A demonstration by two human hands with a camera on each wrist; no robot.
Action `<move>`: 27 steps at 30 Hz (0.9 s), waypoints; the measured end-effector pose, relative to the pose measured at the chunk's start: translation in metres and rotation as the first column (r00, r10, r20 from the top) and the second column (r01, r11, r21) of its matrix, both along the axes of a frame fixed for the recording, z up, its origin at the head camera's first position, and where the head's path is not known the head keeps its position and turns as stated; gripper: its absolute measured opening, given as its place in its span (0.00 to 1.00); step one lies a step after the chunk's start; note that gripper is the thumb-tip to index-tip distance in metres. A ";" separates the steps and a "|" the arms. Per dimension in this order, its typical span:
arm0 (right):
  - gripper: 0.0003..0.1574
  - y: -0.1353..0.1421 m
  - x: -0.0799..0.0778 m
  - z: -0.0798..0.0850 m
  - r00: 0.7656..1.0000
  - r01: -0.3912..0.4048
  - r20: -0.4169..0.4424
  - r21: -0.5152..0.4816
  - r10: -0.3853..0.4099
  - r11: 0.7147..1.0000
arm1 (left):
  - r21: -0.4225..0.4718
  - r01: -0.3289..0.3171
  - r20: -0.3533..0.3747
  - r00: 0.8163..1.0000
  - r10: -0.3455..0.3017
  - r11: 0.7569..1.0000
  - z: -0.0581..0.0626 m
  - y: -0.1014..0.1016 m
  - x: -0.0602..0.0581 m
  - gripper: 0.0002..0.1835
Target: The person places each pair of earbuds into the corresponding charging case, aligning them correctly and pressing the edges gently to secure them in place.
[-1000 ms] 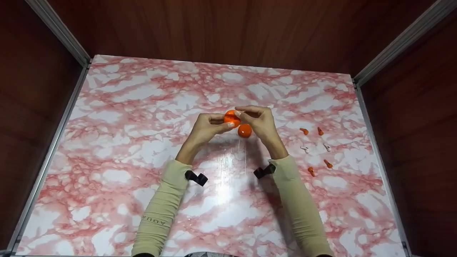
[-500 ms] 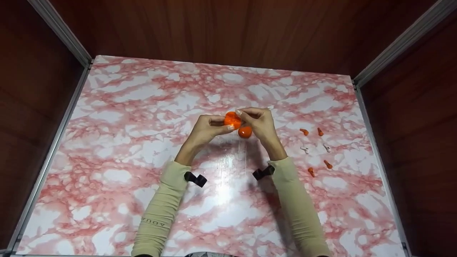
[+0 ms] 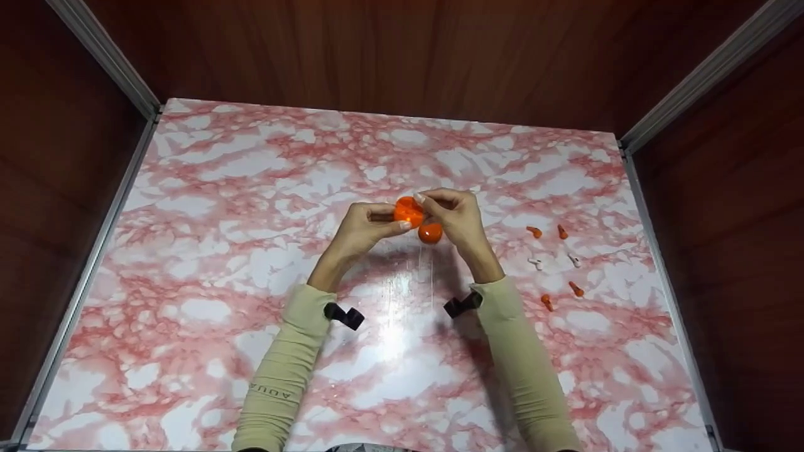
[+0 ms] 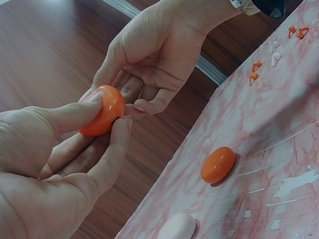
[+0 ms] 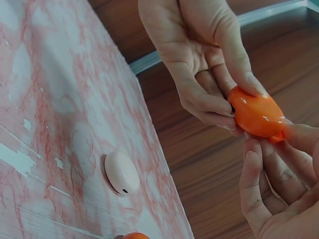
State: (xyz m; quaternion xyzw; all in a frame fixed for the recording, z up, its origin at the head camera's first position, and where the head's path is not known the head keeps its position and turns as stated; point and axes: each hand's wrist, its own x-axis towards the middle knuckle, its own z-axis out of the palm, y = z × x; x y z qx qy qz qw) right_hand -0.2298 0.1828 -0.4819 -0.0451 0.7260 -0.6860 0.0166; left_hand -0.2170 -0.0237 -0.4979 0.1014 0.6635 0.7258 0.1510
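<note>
My left hand (image 3: pixel 364 225) grips a glossy orange earbud case (image 3: pixel 408 214) between thumb and fingers, held up over the table. At the case's far right edge, my right hand (image 3: pixel 453 212) pinches it with thumb and fingertips. From the right wrist, the orange case (image 5: pixel 259 114) shows a small orange part jutting out at the right fingertips. Its inside is hidden there. A second orange earbud case (image 4: pixel 218 165) lies on the table just below the hands. Near it rests a white earbud case (image 5: pixel 122 173), which the head view does not show.
To the right on the pink marbled table (image 3: pixel 207 376) lie several loose orange earbuds (image 3: pixel 534 232) and two white earbuds (image 3: pixel 574 260). Dark wood panels (image 3: pixel 389 56) with metal rails enclose the table at the back and sides.
The held orange case has tilted a little in the fingers and shifted slightly toward the body. Both hands keep their hold, and the loose earbuds stay in place.
</note>
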 end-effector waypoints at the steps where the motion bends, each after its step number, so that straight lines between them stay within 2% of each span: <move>1: 0.14 -0.001 0.000 0.000 1.000 0.000 0.007 -0.003 0.000 1.000 | -0.001 -0.002 0.003 1.000 0.002 1.000 0.000 0.000 0.000 0.17; 11: 0.16 -0.003 0.001 0.002 1.000 -0.005 0.027 0.042 0.004 0.999 | 0.020 -0.015 0.033 0.999 0.014 1.000 0.000 -0.003 0.002 0.16; 22: 0.18 0.004 0.005 0.011 0.999 0.039 -0.040 0.055 -0.037 0.998 | 0.016 -0.048 0.037 0.998 0.047 0.999 0.001 -0.008 0.001 0.16; 27: 0.19 0.011 0.005 0.015 0.992 0.093 -0.100 0.147 -0.079 0.985 | 0.031 -0.049 0.037 0.998 0.048 0.998 0.000 -0.009 0.002 0.16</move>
